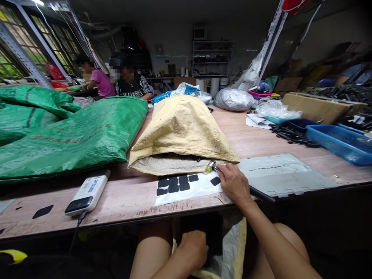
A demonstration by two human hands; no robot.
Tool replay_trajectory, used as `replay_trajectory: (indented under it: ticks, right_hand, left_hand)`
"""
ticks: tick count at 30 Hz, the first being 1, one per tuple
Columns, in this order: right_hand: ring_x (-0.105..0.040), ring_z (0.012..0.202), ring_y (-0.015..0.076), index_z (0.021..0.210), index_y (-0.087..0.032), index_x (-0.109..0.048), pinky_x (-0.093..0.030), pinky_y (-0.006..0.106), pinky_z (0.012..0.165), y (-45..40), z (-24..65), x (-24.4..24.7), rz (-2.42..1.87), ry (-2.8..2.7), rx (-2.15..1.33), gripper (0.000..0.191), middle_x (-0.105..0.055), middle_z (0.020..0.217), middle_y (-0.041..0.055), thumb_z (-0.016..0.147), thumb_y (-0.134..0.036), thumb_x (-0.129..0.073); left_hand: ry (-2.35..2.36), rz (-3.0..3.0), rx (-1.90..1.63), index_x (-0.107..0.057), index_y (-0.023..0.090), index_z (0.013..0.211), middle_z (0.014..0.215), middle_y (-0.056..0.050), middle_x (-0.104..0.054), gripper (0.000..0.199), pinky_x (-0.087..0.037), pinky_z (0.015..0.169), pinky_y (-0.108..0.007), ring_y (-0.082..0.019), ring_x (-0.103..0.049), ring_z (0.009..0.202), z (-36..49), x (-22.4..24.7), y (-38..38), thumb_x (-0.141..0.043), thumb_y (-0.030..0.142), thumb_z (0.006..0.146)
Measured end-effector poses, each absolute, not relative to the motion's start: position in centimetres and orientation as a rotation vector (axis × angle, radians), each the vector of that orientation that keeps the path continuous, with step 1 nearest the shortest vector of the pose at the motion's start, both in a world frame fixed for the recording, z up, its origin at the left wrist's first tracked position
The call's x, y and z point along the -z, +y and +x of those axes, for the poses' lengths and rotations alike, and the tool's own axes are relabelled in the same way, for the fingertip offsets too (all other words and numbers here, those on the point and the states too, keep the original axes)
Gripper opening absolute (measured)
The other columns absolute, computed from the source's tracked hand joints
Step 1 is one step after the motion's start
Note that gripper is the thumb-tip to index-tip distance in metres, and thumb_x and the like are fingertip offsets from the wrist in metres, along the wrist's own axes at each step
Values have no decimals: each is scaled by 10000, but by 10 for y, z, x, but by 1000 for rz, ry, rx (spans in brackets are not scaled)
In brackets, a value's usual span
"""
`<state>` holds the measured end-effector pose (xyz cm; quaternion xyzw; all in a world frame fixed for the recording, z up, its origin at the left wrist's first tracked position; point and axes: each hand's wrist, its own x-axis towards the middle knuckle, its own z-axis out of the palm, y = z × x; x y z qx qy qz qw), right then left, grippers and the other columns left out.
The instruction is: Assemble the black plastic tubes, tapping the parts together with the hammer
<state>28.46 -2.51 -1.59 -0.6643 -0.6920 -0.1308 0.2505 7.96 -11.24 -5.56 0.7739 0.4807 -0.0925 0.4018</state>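
My right hand point(235, 183) rests on the table edge and grips a small metal tool with a yellow-green tip point(211, 166). The tip is just above a white sheet point(200, 190) that carries several black pads point(173, 185); one lone pad point(215, 181) lies by my fingers. My left hand point(194, 248) is below the table edge, between my knees, closed on a dark object point(212, 236) over a pale bag point(236, 248). What that object is I cannot make out.
A tan woven sack point(183, 131) lies just behind the sheet, green sacks point(72, 131) at left. A white power bank point(88, 192) with cable sits front left, a grey plate point(279, 174) at right, a blue tray point(340, 141) far right. Two people sit at the far left.
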Motion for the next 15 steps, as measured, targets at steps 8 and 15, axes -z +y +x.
replay_trajectory:
  ticks: [8, 15]
  right_hand:
    - [-534, 960, 213, 1171, -260, -652, -378, 303, 795, -25, 284, 16, -1808, -1901, 356, 264, -633, 962, 55, 950, -218, -516]
    - [-537, 959, 213, 1159, -260, -653, -375, 307, 809, -26, 282, 12, -1821, -1901, 331, 250, -620, 959, 55, 958, -214, -512]
  left_hand:
    - [1612, 2001, -560, -704, 207, 839, 776, -70, -725, 244, -426, 616, -303, -235, -650, 726, 62, -56, 12, -559, 402, 859]
    - [2101, 1805, -552, -726, 179, 948, 1093, -207, -728, 350, -466, 767, -406, -376, -671, 1010, 64, -31, 100, -639, 475, 781]
